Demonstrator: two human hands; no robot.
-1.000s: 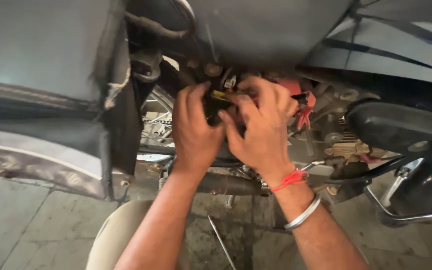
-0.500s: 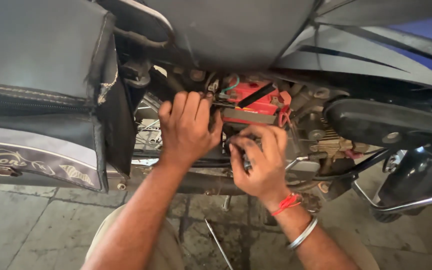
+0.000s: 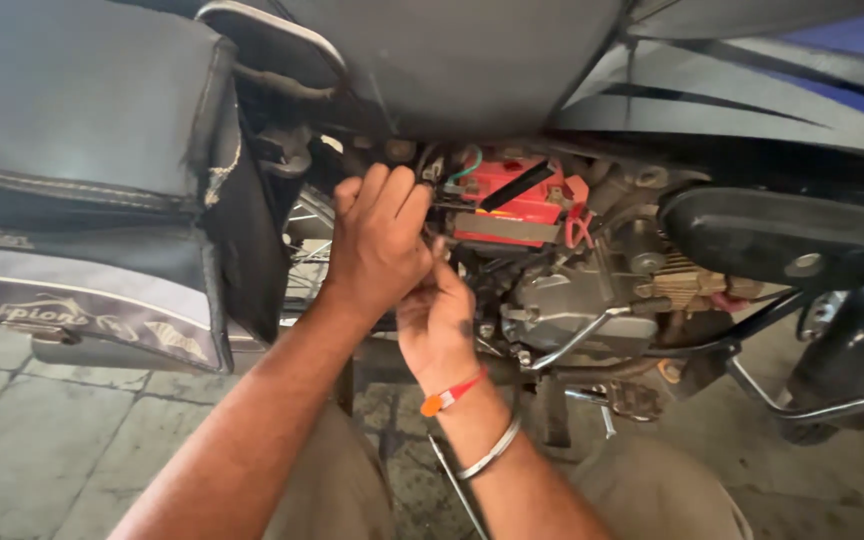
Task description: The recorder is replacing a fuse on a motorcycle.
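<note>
Head view
Left hand [image 3: 377,245]: raised to the left end of the red battery [image 3: 517,200], fingers curled inward at the cluster of wires [image 3: 457,170] there; whether anything is pinched, cannot tell.
Right hand [image 3: 437,320]: just below and partly behind the left hand, fingers hidden, grip cannot be told; red thread [image 3: 452,392] and metal bangle [image 3: 489,452] on the wrist.
Battery: seated under the seat [image 3: 472,60], just right of the left fingertips, above the right hand; black strap across its top.
Engine [image 3: 572,305]: grey casing below the battery, right of the right hand.
Saddlebag [image 3: 92,170]: black, hanging at far left, well apart from both hands.
Floor [image 3: 42,440]: grey paving beneath.
</note>
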